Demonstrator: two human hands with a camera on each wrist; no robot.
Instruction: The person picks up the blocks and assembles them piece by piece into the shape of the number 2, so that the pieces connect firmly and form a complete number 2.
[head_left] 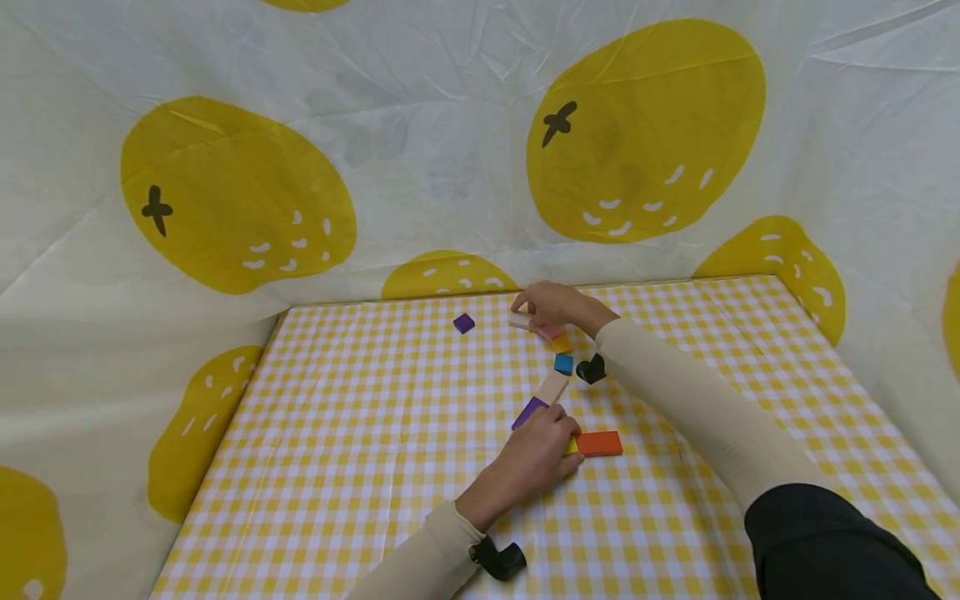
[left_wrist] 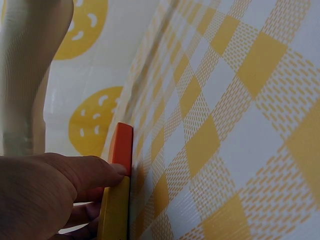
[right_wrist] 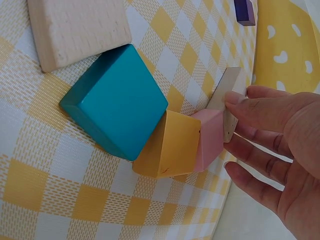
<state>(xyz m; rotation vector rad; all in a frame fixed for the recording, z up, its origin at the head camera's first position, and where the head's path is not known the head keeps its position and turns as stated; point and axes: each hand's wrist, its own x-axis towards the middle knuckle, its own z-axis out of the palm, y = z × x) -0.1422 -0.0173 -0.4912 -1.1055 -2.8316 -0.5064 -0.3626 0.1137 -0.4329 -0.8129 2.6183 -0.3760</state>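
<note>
My left hand (head_left: 534, 454) pinches a yellow block (left_wrist: 115, 210) in the row's near part. Its thumb lies where that block meets an orange-red block (head_left: 600, 443). At the far end, my right hand (head_left: 558, 304) holds a pale wooden block (right_wrist: 227, 92) between thumb and fingers. Beside that block sits a pink block (right_wrist: 209, 140), then an orange-yellow block (right_wrist: 172, 142) and a blue block (right_wrist: 117, 102). Another pale wooden block (head_left: 552, 387) and a purple block (head_left: 529, 412) continue the curved row toward my left hand, which partly hides the row.
A separate small purple block (head_left: 464, 323) lies left of the row's far end. Everything lies on a yellow-checked tablecloth (head_left: 337, 458). A white sheet with yellow fruit prints (head_left: 450, 167) hangs behind the table. Black wrist mounts (head_left: 591, 368) sit at both wrists.
</note>
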